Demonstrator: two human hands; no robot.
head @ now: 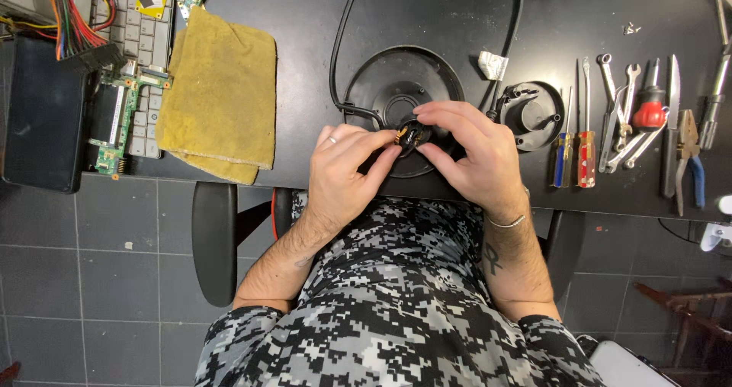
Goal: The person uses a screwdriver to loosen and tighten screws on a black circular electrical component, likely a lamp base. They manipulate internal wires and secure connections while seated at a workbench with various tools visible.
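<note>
Fingers [379, 157] of the left hand [343, 170] and of the right hand [469, 147] are pinched together on a small black part with copper-coloured contacts [409, 135], so both hands clamp the same piece from two sides. This small part sits at the centre of a round black plastic base [381, 82], which lies flat on the dark worktop [305, 21] just in front of the person. A black cable [341, 44] comes out from the base and makes a big loop toward the far edge of the worktop. Just beside the base, on the right, lies a smaller round black cover [534, 116], and near it a small white tag [492, 64]. Further to the right, tools are lying in a row: two screwdrivers with blue and red handles [574, 158], some wrenches [618, 120], a screwdriver with a red grip [650, 111] and pliers with blue handles [690, 162]. On the left side of the worktop a yellow cloth [221, 89] is folded, and next to it are a green circuit board [114, 120], a grey keyboard [149, 44] and a bundle of coloured wires [72, 17]. The left hand wears a ring, the right wrist a thin bracelet.
</note>
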